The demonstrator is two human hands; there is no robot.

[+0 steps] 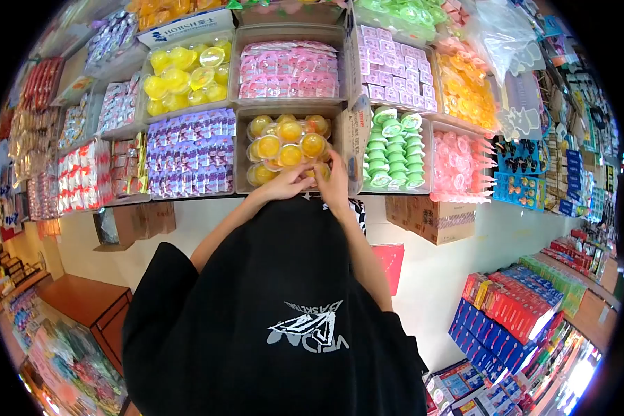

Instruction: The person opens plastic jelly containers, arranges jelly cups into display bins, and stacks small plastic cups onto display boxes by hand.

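Note:
My left hand (288, 184) and my right hand (335, 184) meet at the near edge of a clear plastic bin (241, 156). Between them is a round, clear-topped container with orange-yellow contents (319, 170), partly covered by my fingers. My left fingers are bent and pressed against its near left side. The thumb and fingers of my right hand curl around its right side. More of these orange-yellow containers (290, 154) are stacked in the bin just beyond my hands.
Purple packets (191, 149) fill the bin on the left, green cup-shaped items (395, 149) the one on the right. Behind are yellow round containers (177, 83) and pink packets (289, 73). Cardboard boxes (437, 218) stand under the display. Stacked boxes (509, 305) are at lower right.

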